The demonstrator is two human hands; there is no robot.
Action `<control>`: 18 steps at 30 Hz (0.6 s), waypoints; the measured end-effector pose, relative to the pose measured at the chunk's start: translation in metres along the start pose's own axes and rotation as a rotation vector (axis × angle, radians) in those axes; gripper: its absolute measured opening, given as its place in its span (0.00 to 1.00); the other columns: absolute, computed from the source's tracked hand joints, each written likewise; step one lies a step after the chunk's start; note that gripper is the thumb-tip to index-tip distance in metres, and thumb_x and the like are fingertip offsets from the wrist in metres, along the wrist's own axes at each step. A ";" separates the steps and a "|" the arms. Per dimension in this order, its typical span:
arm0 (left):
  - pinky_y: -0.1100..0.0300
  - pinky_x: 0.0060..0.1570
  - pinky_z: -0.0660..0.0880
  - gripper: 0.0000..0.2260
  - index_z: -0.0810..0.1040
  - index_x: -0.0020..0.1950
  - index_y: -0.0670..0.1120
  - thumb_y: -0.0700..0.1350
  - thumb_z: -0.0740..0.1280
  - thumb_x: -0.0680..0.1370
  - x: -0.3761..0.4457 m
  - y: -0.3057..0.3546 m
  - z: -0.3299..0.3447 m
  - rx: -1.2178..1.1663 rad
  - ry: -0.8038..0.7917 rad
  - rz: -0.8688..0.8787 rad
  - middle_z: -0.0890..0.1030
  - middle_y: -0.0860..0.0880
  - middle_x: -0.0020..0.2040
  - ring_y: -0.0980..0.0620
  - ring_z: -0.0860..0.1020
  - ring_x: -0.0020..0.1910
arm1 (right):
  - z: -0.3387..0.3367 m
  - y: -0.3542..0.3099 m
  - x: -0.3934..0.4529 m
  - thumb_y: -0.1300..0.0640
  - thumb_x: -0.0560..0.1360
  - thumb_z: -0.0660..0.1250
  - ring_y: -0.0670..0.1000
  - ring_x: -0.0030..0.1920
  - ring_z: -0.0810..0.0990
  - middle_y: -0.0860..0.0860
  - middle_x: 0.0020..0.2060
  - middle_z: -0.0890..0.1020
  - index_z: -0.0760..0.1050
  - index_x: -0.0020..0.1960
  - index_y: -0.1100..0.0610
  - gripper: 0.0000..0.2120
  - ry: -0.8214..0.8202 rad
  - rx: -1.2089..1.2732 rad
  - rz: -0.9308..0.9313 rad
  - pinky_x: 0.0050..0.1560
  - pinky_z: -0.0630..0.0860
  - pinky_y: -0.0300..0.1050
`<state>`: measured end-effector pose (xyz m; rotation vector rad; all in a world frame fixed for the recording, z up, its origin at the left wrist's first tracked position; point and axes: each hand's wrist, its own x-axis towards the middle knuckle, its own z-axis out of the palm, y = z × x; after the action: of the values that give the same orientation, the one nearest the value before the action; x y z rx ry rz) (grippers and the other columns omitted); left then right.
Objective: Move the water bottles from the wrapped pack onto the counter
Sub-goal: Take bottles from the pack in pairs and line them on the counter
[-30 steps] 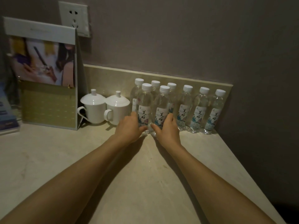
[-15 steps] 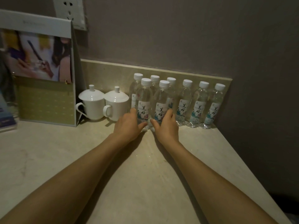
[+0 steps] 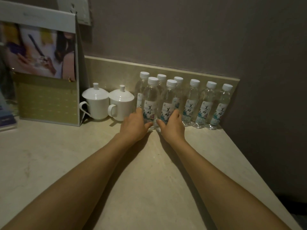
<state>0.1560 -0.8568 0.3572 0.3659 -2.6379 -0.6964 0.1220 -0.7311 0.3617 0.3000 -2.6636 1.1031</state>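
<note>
Several clear water bottles with white caps stand upright on the beige counter (image 3: 66,155) against the low backsplash. Two of them stand in front of the back row. My left hand (image 3: 135,125) grips the base of the front left bottle (image 3: 150,100), thumb across its front. My right hand (image 3: 172,126) grips the base of the front right bottle (image 3: 167,103) the same way. Three more bottles (image 3: 206,103) line up to the right by the corner. No wrapped pack is in view.
Two white lidded cups (image 3: 98,103) (image 3: 122,103) stand just left of the bottles. A tall standing display card (image 3: 43,68) fills the back left, under a wall socket (image 3: 79,9). The dark wall (image 3: 265,97) closes the right side; the counter edge runs diagonally at lower right.
Both hands stay on the two front bottles. The view has tilted slightly, so everything sits a little lower left in frame; the bottles themselves have barely shifted.
</note>
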 end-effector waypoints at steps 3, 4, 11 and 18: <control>0.48 0.54 0.78 0.25 0.68 0.66 0.45 0.54 0.70 0.75 0.002 -0.001 0.001 -0.013 -0.019 -0.012 0.79 0.44 0.61 0.43 0.78 0.59 | -0.002 -0.001 -0.002 0.49 0.76 0.68 0.60 0.67 0.71 0.58 0.70 0.66 0.58 0.71 0.60 0.31 -0.029 0.007 0.027 0.64 0.73 0.56; 0.49 0.54 0.78 0.26 0.68 0.67 0.45 0.55 0.70 0.75 0.003 -0.002 0.001 -0.018 -0.032 -0.015 0.78 0.44 0.61 0.44 0.78 0.59 | -0.003 -0.001 -0.002 0.48 0.76 0.68 0.60 0.68 0.70 0.58 0.70 0.66 0.57 0.72 0.60 0.33 -0.045 0.010 0.033 0.64 0.72 0.55; 0.51 0.52 0.80 0.24 0.75 0.65 0.45 0.57 0.69 0.75 -0.007 0.002 -0.006 -0.089 -0.054 -0.069 0.81 0.45 0.58 0.45 0.80 0.55 | -0.016 -0.002 -0.007 0.47 0.75 0.69 0.60 0.67 0.70 0.58 0.69 0.66 0.58 0.72 0.60 0.33 -0.108 0.057 0.077 0.63 0.70 0.54; 0.58 0.37 0.76 0.15 0.79 0.45 0.45 0.56 0.66 0.77 -0.019 0.033 -0.023 -0.108 -0.078 -0.077 0.81 0.47 0.39 0.48 0.80 0.39 | -0.041 -0.005 -0.014 0.48 0.74 0.69 0.60 0.60 0.75 0.57 0.63 0.71 0.63 0.67 0.58 0.28 -0.116 0.117 0.073 0.55 0.78 0.60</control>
<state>0.1781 -0.8324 0.3870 0.4182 -2.6569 -0.8911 0.1423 -0.7037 0.3886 0.2995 -2.7352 1.3046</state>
